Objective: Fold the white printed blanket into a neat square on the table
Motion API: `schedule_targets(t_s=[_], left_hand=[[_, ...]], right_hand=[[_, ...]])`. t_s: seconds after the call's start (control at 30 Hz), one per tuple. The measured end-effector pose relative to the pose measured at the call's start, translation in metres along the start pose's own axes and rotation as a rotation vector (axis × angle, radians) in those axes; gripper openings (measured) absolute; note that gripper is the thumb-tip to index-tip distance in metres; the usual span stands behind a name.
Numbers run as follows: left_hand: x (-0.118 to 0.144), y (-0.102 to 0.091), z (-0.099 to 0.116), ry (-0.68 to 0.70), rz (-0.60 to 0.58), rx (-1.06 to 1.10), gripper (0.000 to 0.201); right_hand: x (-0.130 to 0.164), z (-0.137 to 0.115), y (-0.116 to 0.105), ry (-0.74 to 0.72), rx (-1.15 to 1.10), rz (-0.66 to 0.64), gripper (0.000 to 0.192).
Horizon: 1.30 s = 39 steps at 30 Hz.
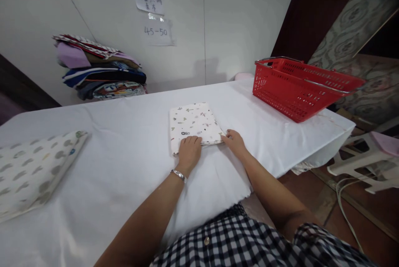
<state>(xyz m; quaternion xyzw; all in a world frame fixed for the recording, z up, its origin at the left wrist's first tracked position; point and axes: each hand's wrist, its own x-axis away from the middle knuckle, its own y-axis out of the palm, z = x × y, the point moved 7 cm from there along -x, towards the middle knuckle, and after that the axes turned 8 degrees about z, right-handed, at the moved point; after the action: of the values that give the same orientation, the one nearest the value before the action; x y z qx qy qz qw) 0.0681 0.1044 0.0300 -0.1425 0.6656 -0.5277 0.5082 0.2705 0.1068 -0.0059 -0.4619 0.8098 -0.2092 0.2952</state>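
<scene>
Left hand (190,150) lies flat on one folded small-print cloth (195,122); right hand (236,142) pinches its corner. On my feed it sits left of one red shopping basket (280,88), one grey-motif cloth (34,171) farther left.

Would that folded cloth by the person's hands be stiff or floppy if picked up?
Probably floppy: the folded cloth shows layers along its near edge, so it may sag or unfold if lifted by one corner. It is likely light, being a thin bundle. Pushed, it might slide or wrinkle rather than tip, since it lies flat on the table.
</scene>
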Motion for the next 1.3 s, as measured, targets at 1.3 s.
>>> schedule_targets(t_s=[1.3], left_hand=[[0.003,0.002,-0.002,0.013,-0.014,-0.002,0.024]], right_hand=[[-0.018,-0.019,-0.002,0.231,-0.329,-0.179,0.019]])
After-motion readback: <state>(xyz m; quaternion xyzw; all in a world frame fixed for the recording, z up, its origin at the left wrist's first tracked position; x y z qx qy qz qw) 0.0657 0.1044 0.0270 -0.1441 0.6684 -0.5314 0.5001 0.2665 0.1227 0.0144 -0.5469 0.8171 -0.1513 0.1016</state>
